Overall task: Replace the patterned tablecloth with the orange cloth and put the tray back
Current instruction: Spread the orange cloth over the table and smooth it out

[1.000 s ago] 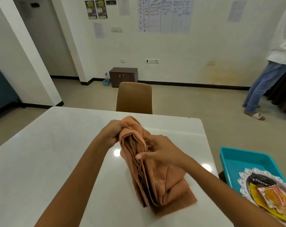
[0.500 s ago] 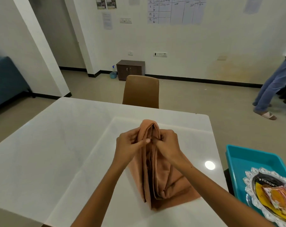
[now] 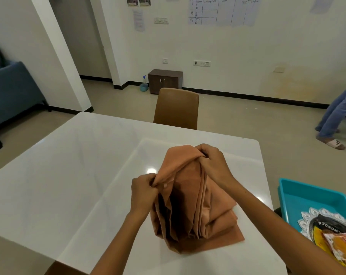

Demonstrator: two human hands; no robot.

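The orange cloth [image 3: 194,203] stands in folded layers on the bare white table [image 3: 73,165], its lower folds resting on the tabletop. My left hand [image 3: 143,192] pinches one upper edge of the cloth at the near left. My right hand [image 3: 212,165] grips another upper edge farther back and to the right, so a fold spans between the two hands. A teal tray [image 3: 307,197] sits off the table's right side, holding a silver plate [image 3: 311,221] with snack packets. No patterned tablecloth is in view.
A brown chair [image 3: 177,108] stands at the table's far edge. A small dark cabinet [image 3: 165,80] and a spray bottle [image 3: 143,84] are by the back wall. A person's legs in jeans [image 3: 336,114] are at the far right. A blue sofa [image 3: 11,92] is on the left.
My hands were together at the top of the cloth; now they have drawn apart, the left toward me and the right away, opening the top fold. The view has tilted down.
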